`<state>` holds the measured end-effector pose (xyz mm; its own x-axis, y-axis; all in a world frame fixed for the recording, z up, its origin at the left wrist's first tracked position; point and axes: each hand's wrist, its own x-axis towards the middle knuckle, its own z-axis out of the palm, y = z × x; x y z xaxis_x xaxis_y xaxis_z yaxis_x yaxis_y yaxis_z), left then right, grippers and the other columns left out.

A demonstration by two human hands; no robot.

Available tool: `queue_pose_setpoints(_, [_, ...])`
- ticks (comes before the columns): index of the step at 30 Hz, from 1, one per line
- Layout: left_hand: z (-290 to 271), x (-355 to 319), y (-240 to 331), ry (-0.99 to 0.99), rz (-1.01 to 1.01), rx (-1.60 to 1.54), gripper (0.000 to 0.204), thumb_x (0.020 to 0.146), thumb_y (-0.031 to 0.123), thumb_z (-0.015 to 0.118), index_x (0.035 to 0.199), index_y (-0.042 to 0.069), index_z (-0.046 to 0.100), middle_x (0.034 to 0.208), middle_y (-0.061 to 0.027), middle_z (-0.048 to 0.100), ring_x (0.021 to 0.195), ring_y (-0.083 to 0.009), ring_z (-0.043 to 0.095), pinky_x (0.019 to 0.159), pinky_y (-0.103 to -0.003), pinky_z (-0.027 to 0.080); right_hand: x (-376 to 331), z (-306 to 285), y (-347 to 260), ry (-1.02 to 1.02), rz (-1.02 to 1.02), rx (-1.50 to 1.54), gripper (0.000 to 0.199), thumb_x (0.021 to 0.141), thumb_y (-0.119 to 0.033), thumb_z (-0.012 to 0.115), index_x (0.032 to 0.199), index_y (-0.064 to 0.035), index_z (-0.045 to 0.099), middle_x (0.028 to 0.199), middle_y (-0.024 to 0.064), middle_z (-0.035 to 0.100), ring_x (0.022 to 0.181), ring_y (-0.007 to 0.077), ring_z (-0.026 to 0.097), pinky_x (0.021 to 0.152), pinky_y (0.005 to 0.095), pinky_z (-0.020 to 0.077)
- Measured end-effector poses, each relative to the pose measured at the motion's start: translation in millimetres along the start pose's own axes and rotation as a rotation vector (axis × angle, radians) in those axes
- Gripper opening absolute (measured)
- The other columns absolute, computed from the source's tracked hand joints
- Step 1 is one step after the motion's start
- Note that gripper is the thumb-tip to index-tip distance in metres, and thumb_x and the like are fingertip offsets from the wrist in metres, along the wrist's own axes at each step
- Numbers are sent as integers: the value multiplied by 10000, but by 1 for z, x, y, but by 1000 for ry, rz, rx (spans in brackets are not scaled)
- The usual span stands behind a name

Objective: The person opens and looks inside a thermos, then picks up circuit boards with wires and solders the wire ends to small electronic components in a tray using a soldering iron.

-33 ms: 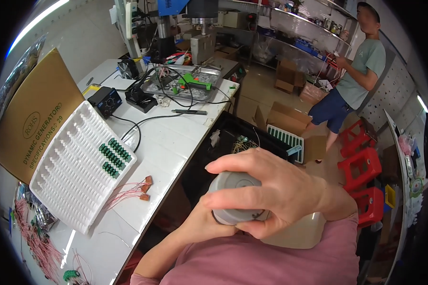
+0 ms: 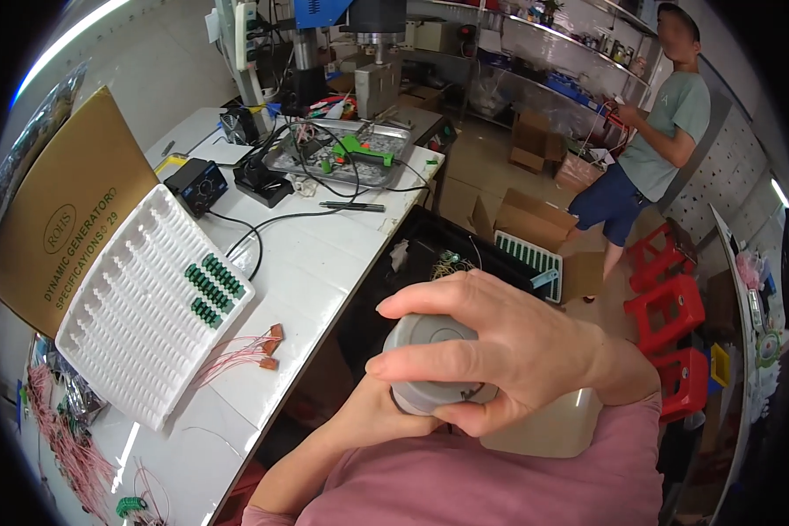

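In front of my chest I hold a grey round-topped container, like a lidded bottle or cup; its lower body is hidden. My right hand is closed over the top, with fingers across the lid and around its rim. Below it, my left hand wraps around the side, its fingers mostly out of sight. To my left, a white ridged plastic tray holds several small green parts at its right side. Brown connectors with thin red wires lie beside that tray.
A white workbench runs along my left, with a metal tray, black cables and a pen on it. A cardboard sheet stands behind the white tray. Red stools and an open carton stand right, near another person.
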<state>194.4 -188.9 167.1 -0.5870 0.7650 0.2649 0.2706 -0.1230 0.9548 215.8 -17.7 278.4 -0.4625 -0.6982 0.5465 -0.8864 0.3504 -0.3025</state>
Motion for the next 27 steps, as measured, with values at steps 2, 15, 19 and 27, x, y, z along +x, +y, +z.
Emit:
queue_pose_setpoints(2, [-7, -3, 2, 10, -68, -227, 589, 618, 105, 713, 1152, 35, 474, 1153, -89, 500, 1070, -195, 496, 876, -322, 419, 10, 0, 6, -108, 67, -1, 546, 621, -133, 681, 1149, -148, 539, 1142, 141, 462, 922, 262, 508, 747, 345, 420])
queue_pose_setpoints(15, [-18, -4, -31, 273, -151, -15, 635, 636, 82, 714, 1180, 20, 392, 1046, -90, 508, 977, -162, 507, 823, -290, 428, 10, 30, 16, -331, 548, -407, 488, 740, -426, 636, 1050, -76, 496, 829, 122, 470, 608, 291, 572, 561, 363, 486])
queue_pose_setpoints(19, [-24, -4, -36, 52, -157, -82, 631, 622, 104, 734, 1166, 28, 423, 1058, -89, 504, 1005, -160, 491, 865, -291, 404, 7, 17, 20, -481, 461, -216, 536, 738, -478, 614, 1020, -43, 480, 802, 144, 515, 610, 320, 579, 566, 376, 485])
queue_pose_setpoints(27, [25, 49, -118, 254, 112, 585, 675, 540, 95, 698, 1163, 76, 438, 1084, -124, 470, 1029, -309, 444, 885, -412, 324, -71, 29, 49, -428, 1230, -303, 645, 756, -547, 537, 936, 66, 448, 701, 247, 597, 647, 384, 603, 636, 431, 479])
